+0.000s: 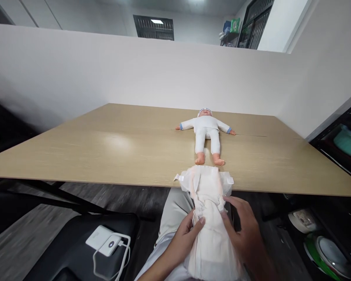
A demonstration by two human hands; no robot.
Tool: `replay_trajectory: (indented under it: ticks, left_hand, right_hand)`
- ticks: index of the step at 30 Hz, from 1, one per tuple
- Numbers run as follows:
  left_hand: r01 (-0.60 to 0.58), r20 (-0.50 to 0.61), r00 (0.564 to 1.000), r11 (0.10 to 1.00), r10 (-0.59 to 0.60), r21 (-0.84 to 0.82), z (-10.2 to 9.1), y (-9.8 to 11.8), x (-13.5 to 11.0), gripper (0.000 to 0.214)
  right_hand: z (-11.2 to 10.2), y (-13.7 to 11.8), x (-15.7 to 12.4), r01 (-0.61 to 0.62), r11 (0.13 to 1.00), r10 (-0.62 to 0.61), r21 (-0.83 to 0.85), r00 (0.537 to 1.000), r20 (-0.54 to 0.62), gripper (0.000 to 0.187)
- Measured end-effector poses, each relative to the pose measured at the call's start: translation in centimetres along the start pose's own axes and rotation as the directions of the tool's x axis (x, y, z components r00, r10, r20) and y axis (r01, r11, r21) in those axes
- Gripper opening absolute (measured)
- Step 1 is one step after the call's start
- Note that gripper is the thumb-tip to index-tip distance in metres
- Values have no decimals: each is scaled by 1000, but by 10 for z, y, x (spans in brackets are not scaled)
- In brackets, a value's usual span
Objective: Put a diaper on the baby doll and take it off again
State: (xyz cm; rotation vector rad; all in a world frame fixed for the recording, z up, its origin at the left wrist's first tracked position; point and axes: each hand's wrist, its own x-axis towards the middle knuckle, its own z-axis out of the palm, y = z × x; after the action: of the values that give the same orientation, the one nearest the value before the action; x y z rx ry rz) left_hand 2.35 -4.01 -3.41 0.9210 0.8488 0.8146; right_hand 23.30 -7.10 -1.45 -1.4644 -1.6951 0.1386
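An unfolded white diaper (212,230) lies from the table's front edge down over my lap, its far end with the side tabs resting on the tabletop. My left hand (183,239) pinches its left edge near the narrow middle, thumb on top. On the opposite edge, my right hand (242,224) grips the ruffled side between thumb and fingers. Just beyond the diaper, a baby doll (206,130) in white clothes with blue cuffs lies on its back, arms spread and bare feet toward me.
The wooden table (119,156) reaches back to a white partition wall (152,74). On a black chair (73,242) at the left sits a white power bank (103,240) with a cable. Shelves at the right hold a teal item (349,142) and several dishes (333,253).
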Motion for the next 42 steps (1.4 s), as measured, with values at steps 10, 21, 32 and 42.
replay_trajectory:
  ticks: [10,21,32,42]
  left_hand:
    - [-170,130,985,644,110,745,-29,31,-2,33]
    - [-297,383,768,-244,514,923,-67,174,200,73]
    - [-742,866,497,-544,-56,391,-30,153,281,68]
    - [-938,906,337,8,258,346,-11,234,300,32]
  right_hand:
    - [68,21,87,198,966,-113,-167,902,417,59]
    - [65,38,94,227,963,-134,-147,872,470,60]
    - [57,50,96,278,958,-197,-73,819,539,72]
    - [66,80,156,268,960,-144,-86,730,668,67]
